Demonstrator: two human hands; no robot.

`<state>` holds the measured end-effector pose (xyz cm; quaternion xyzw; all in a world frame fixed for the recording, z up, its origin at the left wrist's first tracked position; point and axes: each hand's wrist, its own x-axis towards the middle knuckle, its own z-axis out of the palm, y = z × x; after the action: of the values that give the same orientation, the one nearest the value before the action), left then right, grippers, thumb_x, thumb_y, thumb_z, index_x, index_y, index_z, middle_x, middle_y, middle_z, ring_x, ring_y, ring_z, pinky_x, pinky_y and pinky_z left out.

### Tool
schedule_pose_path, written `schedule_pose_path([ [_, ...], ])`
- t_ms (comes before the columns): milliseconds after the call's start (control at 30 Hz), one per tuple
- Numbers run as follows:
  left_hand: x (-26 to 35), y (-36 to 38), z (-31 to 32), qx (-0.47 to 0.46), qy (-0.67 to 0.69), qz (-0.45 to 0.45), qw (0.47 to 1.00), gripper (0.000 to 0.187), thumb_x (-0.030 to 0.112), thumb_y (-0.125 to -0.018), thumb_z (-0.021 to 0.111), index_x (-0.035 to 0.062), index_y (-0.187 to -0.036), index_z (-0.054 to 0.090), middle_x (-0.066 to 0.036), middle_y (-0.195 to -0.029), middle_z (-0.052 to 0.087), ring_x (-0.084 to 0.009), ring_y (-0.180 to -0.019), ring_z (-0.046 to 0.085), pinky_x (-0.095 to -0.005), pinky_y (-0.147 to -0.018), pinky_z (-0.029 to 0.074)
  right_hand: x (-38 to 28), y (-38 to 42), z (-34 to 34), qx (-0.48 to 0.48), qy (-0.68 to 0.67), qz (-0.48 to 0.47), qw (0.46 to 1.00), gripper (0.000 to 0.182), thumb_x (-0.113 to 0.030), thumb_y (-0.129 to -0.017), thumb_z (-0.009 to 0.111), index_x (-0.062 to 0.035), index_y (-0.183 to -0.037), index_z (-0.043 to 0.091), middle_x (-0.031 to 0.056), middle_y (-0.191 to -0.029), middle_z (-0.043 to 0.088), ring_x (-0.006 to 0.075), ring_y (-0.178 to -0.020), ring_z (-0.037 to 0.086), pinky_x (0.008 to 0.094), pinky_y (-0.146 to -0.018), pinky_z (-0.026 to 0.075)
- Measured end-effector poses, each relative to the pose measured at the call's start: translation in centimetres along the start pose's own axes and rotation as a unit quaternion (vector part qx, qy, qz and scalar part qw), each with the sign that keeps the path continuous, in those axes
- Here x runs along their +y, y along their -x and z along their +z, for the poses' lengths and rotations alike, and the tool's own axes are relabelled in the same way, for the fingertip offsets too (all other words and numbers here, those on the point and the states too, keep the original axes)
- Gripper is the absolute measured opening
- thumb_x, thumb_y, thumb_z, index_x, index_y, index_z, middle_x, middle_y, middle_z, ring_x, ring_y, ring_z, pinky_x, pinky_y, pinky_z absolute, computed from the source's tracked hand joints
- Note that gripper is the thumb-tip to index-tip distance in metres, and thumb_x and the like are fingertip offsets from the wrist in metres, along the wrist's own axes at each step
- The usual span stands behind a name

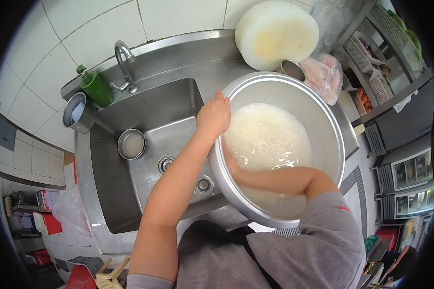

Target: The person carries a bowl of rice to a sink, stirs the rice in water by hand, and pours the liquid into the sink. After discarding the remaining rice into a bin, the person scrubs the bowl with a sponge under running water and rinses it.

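Observation:
A large silvery pot [333, 120] stands at the right side of the sink, tilted toward it. Inside lies white rice [270, 132] in cloudy water. My left hand [214, 115] is closed on the pot's left rim, with its thumb pointing up. My right arm reaches across into the pot, and my right hand [230, 156] is inside against the left wall, by the edge of the rice. Motion smears that hand, so its fingers cannot be made out.
The steel sink [125, 192] holds a small round metal bowl [131, 144] with whitish liquid. Behind it stand a faucet [125, 67], a green pump bottle [96, 89] and a metal container [77, 113]. A round white board [277, 33], metal cup [292, 70] and bagged meat [323, 77] sit behind the pot.

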<state>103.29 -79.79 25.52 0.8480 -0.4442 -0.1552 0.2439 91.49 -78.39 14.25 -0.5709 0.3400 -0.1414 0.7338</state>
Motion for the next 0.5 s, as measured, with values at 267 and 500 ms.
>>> schedule_pose_path([
  [267, 0.1, 0.1, 0.2, 0.006, -0.005, -0.006, 1.0, 0.044, 0.028, -0.091, 0.03, -0.0028, -0.122, 0.035, -0.025, -0.09, 0.059, -0.0386, -0.083, 0.058, -0.0445, -0.073, 0.047, -1.6, -16.2, -3.8, 0.404, 0.143, -0.182, 0.885, 0.061, -0.035, -0.093, 0.02, 0.0118, -0.13, 0.009, 0.0275, -0.138, 0.007, 0.036, -0.129, 0.009, 0.0395, -0.106, 0.009],
  [500, 0.0, 0.4, -0.2, -0.005, -0.013, -0.01, 1.0, 0.044, 0.029, -0.091, 0.029, -0.0028, -0.122, 0.035, -0.025, -0.091, 0.058, -0.039, -0.084, 0.058, -0.0448, -0.074, 0.046, -6.9, -21.6, -18.7, 0.801, 0.235, 0.041, 0.549, 0.043, -0.022, -0.092, 0.025, 0.005, -0.125, 0.029, 0.0401, -0.123, 0.027, 0.0529, -0.115, 0.029, 0.0528, -0.098, 0.023],
])
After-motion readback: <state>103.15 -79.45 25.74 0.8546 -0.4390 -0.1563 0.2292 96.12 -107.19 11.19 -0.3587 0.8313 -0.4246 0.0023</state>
